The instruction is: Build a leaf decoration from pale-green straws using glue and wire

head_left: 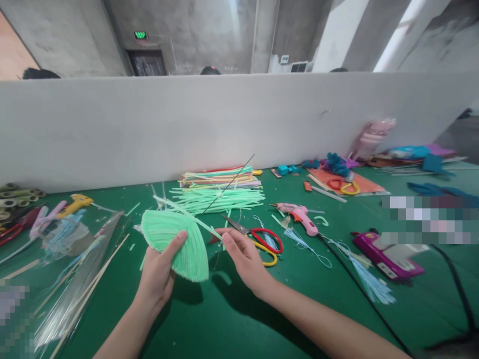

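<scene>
My left hand (pixel 160 267) grips a mint-green fan (pixel 175 242) built from pipe cleaners laid side by side, its thumb pressed on the front face. Between the thumb and fingers of my right hand (pixel 241 254) is the end of a single green pipe cleaner (pixel 190 215), which slants up and left past the fan's upper edge. Whether that strand touches the fan I cannot tell. Just beyond my right hand lie scissors (pixel 258 234) with red and yellow handles. A pile of loose green pipe cleaners (pixel 224 198) is behind both hands.
A pink glue gun (pixel 299 215) with a black cord and a purple device (pixel 387 257) lie at right, among blue tassels (pixel 374 284). Thin sticks, clear wrap (pixel 80 279) and a yellow glue gun (pixel 77 205) are at left. A white partition (pixel 224 124) borders the green table (pixel 239 319).
</scene>
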Demonstrator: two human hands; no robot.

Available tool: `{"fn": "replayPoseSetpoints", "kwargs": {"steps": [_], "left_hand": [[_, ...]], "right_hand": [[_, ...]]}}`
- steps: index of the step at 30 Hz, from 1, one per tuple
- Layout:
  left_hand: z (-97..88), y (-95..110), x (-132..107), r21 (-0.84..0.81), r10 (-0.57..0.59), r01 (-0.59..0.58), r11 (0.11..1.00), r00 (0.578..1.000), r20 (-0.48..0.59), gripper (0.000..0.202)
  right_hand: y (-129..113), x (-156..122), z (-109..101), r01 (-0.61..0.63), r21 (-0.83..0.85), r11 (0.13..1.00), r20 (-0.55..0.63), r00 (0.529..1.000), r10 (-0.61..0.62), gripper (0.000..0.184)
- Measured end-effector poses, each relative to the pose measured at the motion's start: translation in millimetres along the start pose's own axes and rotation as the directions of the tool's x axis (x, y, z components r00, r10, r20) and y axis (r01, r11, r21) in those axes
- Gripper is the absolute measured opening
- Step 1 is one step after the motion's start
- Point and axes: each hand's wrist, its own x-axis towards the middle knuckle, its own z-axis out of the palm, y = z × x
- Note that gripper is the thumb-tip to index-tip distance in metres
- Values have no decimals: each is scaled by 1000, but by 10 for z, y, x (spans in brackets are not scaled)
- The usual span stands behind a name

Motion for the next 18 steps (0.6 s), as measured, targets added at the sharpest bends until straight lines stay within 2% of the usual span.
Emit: {"fn": "replayPoseSetpoints", "kwargs": {"steps": [6, 13, 18], "left_hand": [[-6, 18, 11, -39, 7, -8, 999, 1000, -7, 52], [-19, 7, 53, -52, 36, -36, 998, 999, -12, 36], [2, 28, 46, -57, 51, -53, 997, 998, -36, 36]], "right_hand": [[58, 20, 59, -114, 205, 972, 33, 993, 109, 32], [85, -12, 102, -169, 270, 948, 99, 984, 148, 31], [115, -48, 135, -223, 319, 921, 159, 971, 179, 31]]}}
